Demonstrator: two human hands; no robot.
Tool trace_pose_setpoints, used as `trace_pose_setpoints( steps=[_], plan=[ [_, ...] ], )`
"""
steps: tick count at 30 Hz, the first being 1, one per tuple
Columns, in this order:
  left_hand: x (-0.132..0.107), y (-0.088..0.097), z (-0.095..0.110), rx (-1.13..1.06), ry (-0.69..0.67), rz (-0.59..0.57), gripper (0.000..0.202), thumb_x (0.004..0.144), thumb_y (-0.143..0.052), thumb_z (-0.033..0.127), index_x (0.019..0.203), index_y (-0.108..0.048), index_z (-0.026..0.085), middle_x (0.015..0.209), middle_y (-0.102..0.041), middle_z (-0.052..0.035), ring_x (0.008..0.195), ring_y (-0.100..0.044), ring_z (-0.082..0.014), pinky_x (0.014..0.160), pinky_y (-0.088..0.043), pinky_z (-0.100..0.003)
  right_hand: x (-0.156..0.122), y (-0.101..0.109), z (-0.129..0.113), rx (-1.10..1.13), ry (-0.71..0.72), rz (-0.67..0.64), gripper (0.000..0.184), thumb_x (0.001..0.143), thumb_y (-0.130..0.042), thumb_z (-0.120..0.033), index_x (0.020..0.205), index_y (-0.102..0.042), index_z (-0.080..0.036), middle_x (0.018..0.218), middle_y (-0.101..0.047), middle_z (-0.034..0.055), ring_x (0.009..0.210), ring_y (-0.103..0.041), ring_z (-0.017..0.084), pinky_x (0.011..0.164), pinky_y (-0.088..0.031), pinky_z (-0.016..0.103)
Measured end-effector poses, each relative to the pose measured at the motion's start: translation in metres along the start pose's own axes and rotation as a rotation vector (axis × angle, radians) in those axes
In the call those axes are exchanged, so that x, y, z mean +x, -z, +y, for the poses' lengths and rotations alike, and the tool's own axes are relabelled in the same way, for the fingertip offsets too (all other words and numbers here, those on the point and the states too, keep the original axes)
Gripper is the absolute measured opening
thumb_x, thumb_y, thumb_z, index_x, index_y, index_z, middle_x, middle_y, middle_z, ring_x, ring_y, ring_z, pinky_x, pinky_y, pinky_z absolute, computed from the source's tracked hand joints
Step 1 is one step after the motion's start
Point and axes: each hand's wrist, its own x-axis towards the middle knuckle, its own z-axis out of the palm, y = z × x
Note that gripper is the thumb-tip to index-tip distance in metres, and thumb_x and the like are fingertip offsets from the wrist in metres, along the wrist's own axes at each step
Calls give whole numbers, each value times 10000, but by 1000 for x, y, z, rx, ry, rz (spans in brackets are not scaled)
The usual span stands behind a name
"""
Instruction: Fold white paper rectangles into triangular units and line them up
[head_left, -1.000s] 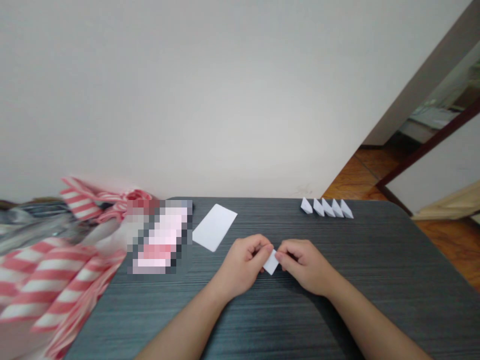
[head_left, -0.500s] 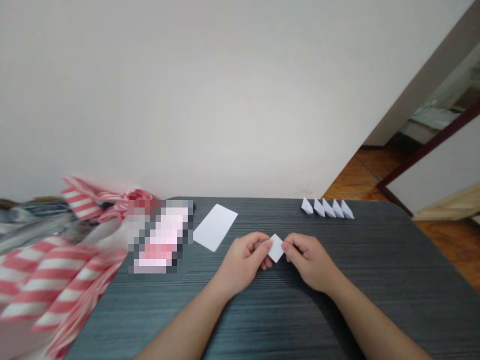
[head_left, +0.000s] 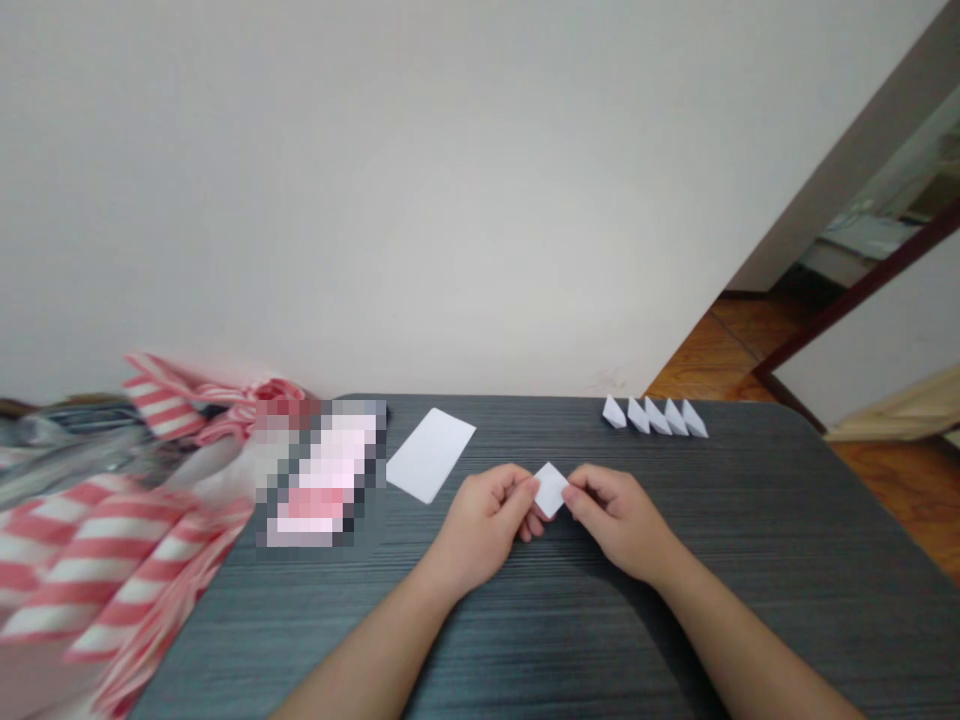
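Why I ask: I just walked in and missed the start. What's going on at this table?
A person at a dark grey table holds a small folded paper between the fingers of the left hand and the right hand, just above the tabletop. A row of five folded paper pieces stands at the far edge. A flat white sheet lies left of the hands, and a red-and-white striped cloth lies at the table's left side.

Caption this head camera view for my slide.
Left hand and right hand pinch a small folded paper over a dark table, five folded pieces lined up beyond.
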Motion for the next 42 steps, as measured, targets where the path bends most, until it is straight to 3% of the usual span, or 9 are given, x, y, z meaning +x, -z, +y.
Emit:
trace_pose_setpoints(
  steps=[15,21,24,30,31,34,38,42],
  plan=[
    [0,0,0,-32,-21,-18,320,939,-508,372,777,-636,127,613,-651,-26,534,-574,-117,544,-464,-224,-1,2,-2,31,-14,-38,284,921,-514,-235,644,-535,-177,593,-522,-32,569,-478,120,569,-349,240],
    [0,0,1,-74,-5,-44,247,908,-567,361,898,-656,130,634,-654,-13,550,-577,-114,549,-467,-217,-1,1,-4,38,19,-86,288,910,-535,-237,630,-506,-176,587,-508,-36,561,-464,113,561,-344,233],
    [1,0,0,-54,11,-43,227,895,-587,346,842,-650,135,629,-651,-7,545,-573,-106,545,-461,-207,0,1,-5,31,34,-102,276,907,-545,-238,638,-532,-173,592,-527,-30,565,-476,115,566,-349,237],
    [1,0,0,-90,25,-21,239,896,-580,346,807,-634,132,601,-640,0,512,-554,-99,515,-443,-198,-4,-5,6,172,16,-60,37,879,-610,-215,880,-589,-184,715,-588,-9,624,-523,131,591,-407,245],
    [1,0,1,-95,27,-21,242,897,-578,346,805,-636,130,598,-640,0,508,-550,-98,511,-439,-196,-5,-6,8,212,15,-61,86,877,-617,-207,950,-573,-191,703,-574,-21,603,-516,127,581,-411,243],
    [2,0,3,-105,26,-27,258,901,-570,350,787,-640,129,585,-637,-1,499,-542,-96,504,-430,-192,-6,-6,10,211,93,-48,205,859,-652,-182,1043,-566,-211,739,-545,-26,593,-496,119,568,-418,238],
    [1,0,3,-86,16,-34,304,911,-553,375,745,-637,134,590,-641,-9,508,-546,-100,511,-429,-197,-4,-2,5,163,240,-50,159,866,-646,-150,1006,-615,-218,982,-589,43,674,-525,115,608,-444,239],
    [1,0,3,-54,10,-35,319,917,-542,385,735,-635,139,595,-646,-12,515,-551,-105,520,-435,-201,-3,0,4,120,274,-53,128,869,-652,-145,976,-643,-215,971,-603,53,736,-562,136,662,-463,257]
  ],
)
